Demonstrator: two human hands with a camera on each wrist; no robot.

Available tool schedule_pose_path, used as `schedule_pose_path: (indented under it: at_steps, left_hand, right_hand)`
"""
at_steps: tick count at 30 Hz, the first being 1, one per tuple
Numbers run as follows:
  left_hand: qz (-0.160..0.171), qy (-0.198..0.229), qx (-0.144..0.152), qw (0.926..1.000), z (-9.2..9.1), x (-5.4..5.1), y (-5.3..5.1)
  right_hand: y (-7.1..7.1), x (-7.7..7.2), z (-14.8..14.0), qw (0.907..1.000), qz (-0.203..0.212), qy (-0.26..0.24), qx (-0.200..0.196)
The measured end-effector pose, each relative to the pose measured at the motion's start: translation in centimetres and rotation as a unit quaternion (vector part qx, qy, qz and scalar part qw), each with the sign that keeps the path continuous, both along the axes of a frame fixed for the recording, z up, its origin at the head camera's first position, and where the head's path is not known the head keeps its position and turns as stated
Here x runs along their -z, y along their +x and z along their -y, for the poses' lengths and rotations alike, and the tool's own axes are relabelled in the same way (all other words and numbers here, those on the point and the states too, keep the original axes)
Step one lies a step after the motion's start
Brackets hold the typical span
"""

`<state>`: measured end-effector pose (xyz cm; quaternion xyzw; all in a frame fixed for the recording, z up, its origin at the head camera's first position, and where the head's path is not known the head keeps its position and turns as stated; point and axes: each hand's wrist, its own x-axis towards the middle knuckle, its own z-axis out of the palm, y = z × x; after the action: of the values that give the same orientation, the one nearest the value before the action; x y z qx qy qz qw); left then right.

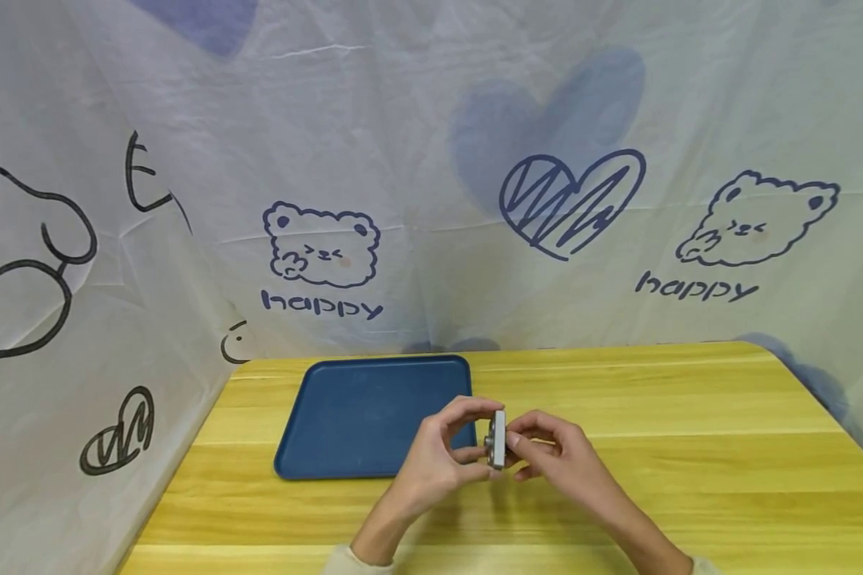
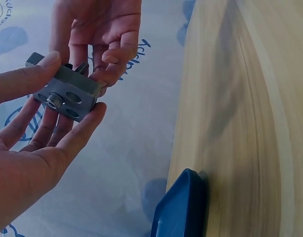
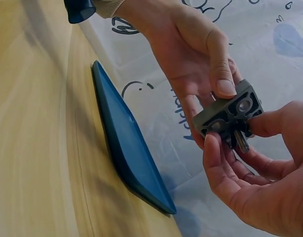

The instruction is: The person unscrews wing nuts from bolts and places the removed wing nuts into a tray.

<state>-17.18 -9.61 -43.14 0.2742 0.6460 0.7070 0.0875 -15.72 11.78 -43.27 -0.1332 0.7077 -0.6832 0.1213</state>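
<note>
My left hand (image 1: 427, 459) grips a grey metal block (image 1: 499, 439) by its edges, thumb on one side and fingers on the other, above the table. In the left wrist view the block (image 2: 74, 91) shows several round holes and a socket-head bolt (image 2: 54, 100) seated in its face. From the opposite face a threaded shank (image 3: 241, 141) sticks out in the right wrist view. My right hand (image 1: 571, 467) has its thumb and curled fingers against that face of the block (image 3: 218, 112), around the shank's base; the exact contact there is partly hidden.
A blue tray (image 1: 370, 415) lies on the wooden table (image 1: 676, 447), left of and behind the hands. White cloth (image 1: 431, 160) with printed hearts and bear drawings hangs behind the table and along its left side.
</note>
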Motion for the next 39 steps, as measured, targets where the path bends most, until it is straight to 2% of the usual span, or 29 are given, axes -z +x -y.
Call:
schedule_pose_path:
  at_steps: [8, 15, 21, 29, 35, 39]
  left_hand:
    - [-0.001, -0.006, -0.001, 1.0000, -0.2, 0.1, 0.0]
    - [0.006, 0.000, -0.001, 1.0000, -0.2, 0.2, -0.1]
    - [0.017, 0.001, -0.004, 0.9999, -0.1, 0.1, -0.2]
    - [0.034, 0.014, -0.002, 0.9993, 0.2, 0.1, -0.1]
    - [0.036, 0.015, -0.002, 0.9992, 0.3, 0.1, -0.1]
    - [0.035, 0.016, -0.003, 0.9992, 0.4, 0.0, -0.1]
  right_hand:
    - [0.0, 0.0, 0.0, 0.9996, 0.017, -0.024, 0.000]
    - [0.0, 0.1, 0.0, 0.9995, -0.005, -0.032, 0.004]
    - [0.0, 0.2, 0.3, 0.9982, -0.056, -0.008, 0.019]
    - [0.3, 0.4, 0.7, 0.9897, -0.134, 0.017, 0.047]
    - [0.4, 0.9, 0.8, 0.9754, -0.208, 0.040, 0.059]
    - [0.4, 1.3, 0.9, 0.9565, -0.282, 0.050, 0.054]
